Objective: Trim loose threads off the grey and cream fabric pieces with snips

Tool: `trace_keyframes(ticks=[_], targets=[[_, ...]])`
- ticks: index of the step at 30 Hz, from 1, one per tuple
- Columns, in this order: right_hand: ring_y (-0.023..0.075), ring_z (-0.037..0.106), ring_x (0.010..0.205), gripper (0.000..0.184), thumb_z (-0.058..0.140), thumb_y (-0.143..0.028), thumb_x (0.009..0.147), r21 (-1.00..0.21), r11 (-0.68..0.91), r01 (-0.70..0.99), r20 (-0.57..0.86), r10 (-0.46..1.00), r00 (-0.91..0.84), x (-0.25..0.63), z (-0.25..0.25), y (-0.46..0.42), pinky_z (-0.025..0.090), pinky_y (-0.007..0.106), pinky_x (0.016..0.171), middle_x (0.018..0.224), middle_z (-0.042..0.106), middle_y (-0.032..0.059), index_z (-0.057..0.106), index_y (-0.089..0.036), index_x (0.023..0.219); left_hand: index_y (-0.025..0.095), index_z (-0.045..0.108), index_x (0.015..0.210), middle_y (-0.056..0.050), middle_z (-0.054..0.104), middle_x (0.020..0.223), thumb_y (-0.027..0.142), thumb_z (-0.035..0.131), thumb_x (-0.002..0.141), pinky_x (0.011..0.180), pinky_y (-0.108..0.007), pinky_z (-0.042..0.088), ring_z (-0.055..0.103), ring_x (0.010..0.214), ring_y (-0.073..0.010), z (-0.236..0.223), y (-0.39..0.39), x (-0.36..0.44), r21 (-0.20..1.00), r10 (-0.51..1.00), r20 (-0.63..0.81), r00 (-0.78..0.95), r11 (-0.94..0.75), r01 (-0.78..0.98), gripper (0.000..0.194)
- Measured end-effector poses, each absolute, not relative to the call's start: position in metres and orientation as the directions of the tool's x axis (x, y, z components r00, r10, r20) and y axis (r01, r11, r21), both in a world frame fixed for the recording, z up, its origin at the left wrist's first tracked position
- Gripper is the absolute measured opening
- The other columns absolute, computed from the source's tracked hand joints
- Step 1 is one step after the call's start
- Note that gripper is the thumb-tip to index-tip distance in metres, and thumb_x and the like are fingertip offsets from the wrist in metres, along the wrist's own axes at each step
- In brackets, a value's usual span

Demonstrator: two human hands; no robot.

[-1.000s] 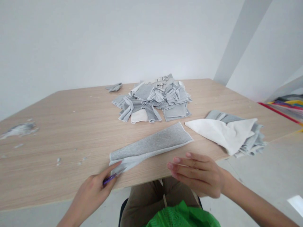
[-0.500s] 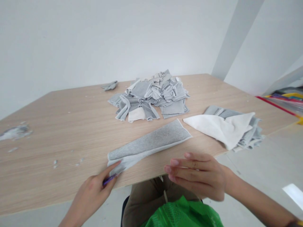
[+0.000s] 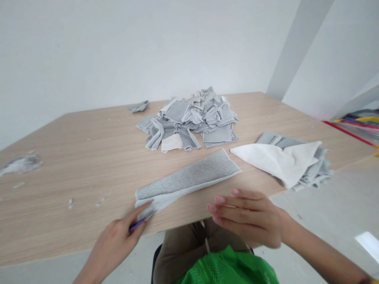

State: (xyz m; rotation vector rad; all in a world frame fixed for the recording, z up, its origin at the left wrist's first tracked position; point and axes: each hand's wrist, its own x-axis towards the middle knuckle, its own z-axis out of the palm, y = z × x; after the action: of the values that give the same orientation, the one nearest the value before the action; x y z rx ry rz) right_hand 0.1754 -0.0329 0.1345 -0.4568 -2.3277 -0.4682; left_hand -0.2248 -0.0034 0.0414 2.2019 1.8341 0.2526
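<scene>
A grey cloth with pale edges lies flat and slanted before me; a slim purple tool rests in my left hand.

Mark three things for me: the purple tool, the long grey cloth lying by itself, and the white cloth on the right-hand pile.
Purple tool [image 3: 136, 225]: head view, on its purple part.
Long grey cloth [image 3: 189, 176]: head view, mid-length.
White cloth [image 3: 275, 159]: head view, near its middle.

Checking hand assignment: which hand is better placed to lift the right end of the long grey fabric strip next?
Right, probably: the right hand looks empty and hovers near that end. The left hand holds a slim purple tool and touches the strip at its left end.
</scene>
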Motion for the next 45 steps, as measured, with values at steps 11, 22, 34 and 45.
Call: trace_keyframes(ticks=[11, 22, 34, 45], targets=[[0.0128, 0.039, 0.146, 0.029, 0.053, -0.012, 0.096, 0.091, 0.887, 0.453, 0.726, 0.253, -0.64, 0.175, 0.128, -0.033, 0.025, 0.031, 0.127, 0.131, 0.069, 0.0027, 0.072, -0.014, 0.118, 0.031, 0.047, 0.15, -0.001, 0.075, 0.08, 0.06, 0.043, 0.097, 0.067, -0.03, 0.048, 0.074, 0.076, -0.0251, 0.036, 0.0, -0.225, 0.186, 0.968, -0.113, 0.224, -0.201, 0.962, 0.061], [0.019, 0.052, 0.139, 0.057, 0.053, -0.005, 0.091, -0.328, 0.772, 0.544, 0.679, 0.593, -0.432, 0.146, 0.056, -0.019, 0.042, 0.042, 0.12, 0.142, 0.063, 0.0091, 0.049, -0.019, 0.146, 0.031, 0.031, 0.158, -0.006, 0.077, 0.098, 0.043, 0.043, 0.097, 0.08, -0.035, 0.051, 0.073, 0.09, -0.0283, 0.047, 0.019, -0.237, 0.087, 0.963, -0.194, 0.189, -0.175, 0.981, 0.064], [0.0288, 0.061, 0.115, 0.043, 0.052, -0.014, 0.094, -0.382, 0.582, 0.718, 0.244, 0.812, -0.53, 0.035, 0.017, 0.036, 0.049, 0.047, 0.103, 0.127, 0.068, 0.0133, 0.058, -0.016, 0.137, 0.016, 0.053, 0.143, -0.017, 0.077, 0.097, 0.027, 0.04, 0.097, 0.08, -0.044, 0.054, 0.074, 0.092, -0.0353, 0.041, 0.038, -0.221, -0.218, 0.936, -0.237, 0.262, -0.314, 0.924, 0.049], [0.0244, 0.064, 0.105, 0.031, 0.049, -0.013, 0.096, -0.514, 0.5, 0.697, 0.354, 0.864, -0.358, 0.02, 0.006, 0.04, 0.052, 0.038, 0.095, 0.11, 0.071, 0.0108, 0.065, -0.015, 0.122, 0.017, 0.062, 0.126, -0.009, 0.077, 0.082, 0.024, 0.051, 0.096, 0.061, -0.033, 0.051, 0.073, 0.066, -0.0257, 0.091, 0.039, -0.205, -0.44, 0.712, 0.356, 0.605, -0.443, 0.781, 0.033]])
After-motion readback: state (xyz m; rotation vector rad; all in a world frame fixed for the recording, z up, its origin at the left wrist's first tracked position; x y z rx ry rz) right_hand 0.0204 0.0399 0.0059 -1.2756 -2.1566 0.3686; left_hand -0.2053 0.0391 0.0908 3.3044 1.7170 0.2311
